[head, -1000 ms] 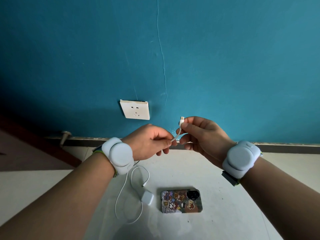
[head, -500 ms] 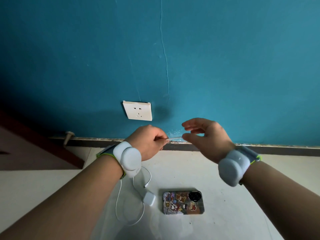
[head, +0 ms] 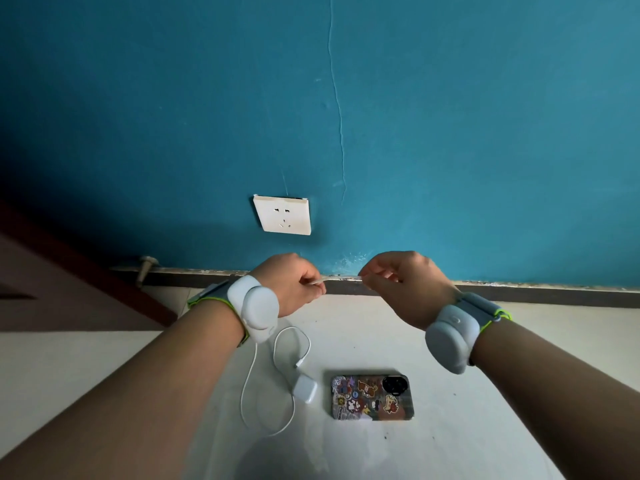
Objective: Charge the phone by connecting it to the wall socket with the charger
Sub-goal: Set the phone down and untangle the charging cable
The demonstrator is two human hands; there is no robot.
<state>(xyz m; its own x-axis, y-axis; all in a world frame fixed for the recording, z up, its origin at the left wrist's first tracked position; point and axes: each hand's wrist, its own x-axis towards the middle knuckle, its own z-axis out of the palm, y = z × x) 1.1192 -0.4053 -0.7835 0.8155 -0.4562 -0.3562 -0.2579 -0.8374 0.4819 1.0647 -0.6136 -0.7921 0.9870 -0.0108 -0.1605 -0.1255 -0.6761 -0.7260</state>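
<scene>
A phone [head: 372,397] in a sticker-covered case lies face down on the pale floor. Left of it rests a white charger block [head: 305,388], with its white cable [head: 248,386] looping on the floor and running up behind my left wrist. My left hand [head: 294,284] and my right hand [head: 403,284] each pinch the cable, and a short stretch of it is pulled taut between them above the floor. The plug tip is hidden in my right fingers. A white wall socket [head: 282,215] sits on the blue wall just above my left hand.
A dark skirting board [head: 554,294] runs along the foot of the blue wall. A doorstop [head: 146,266] sticks out at the left beside a dark reddish door [head: 52,271]. Both wrists wear white bands.
My right hand turned palm-down and lowered, so the upright plug tip is now hidden. The hands drew apart, stretching the cable level between them.
</scene>
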